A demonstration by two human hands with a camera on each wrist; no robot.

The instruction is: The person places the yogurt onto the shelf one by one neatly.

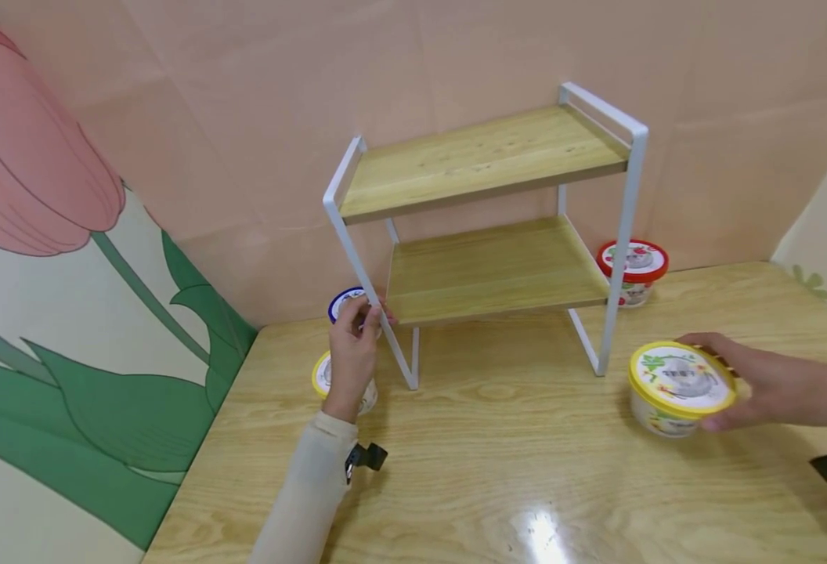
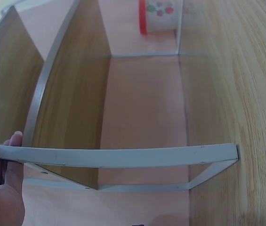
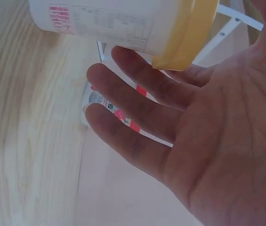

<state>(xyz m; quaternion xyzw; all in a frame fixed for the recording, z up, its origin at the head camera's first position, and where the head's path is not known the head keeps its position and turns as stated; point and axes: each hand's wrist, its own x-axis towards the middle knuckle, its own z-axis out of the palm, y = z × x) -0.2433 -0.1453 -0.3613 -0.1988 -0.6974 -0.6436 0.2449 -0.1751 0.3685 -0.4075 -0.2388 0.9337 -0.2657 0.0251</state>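
Note:
My left hand [image 1: 352, 352] grips the white front-left leg of a two-tier shelf rack [image 1: 484, 270] with wooden boards. In the left wrist view, its fingers [image 2: 14, 174] wrap that leg beside the middle board. At the rack's right, my right hand [image 1: 773, 384] holds a tub with a yellow lid [image 1: 681, 380] by its side, thumb in front and fingers behind. The right wrist view has the white tub wall [image 3: 114, 21] against the fingers; the thumb is mostly out of frame. Whether the tub touches the table cannot be told.
A red-lidded tub [image 1: 633, 262] stands behind the rack's right leg. At the left, a blue-lidded tub [image 1: 343, 299] and another yellow-lidded tub [image 1: 323, 374] are partly hidden by my left hand and forearm. A pinkish cloth wall [image 1: 258, 157] backs the wooden table [image 1: 470, 470].

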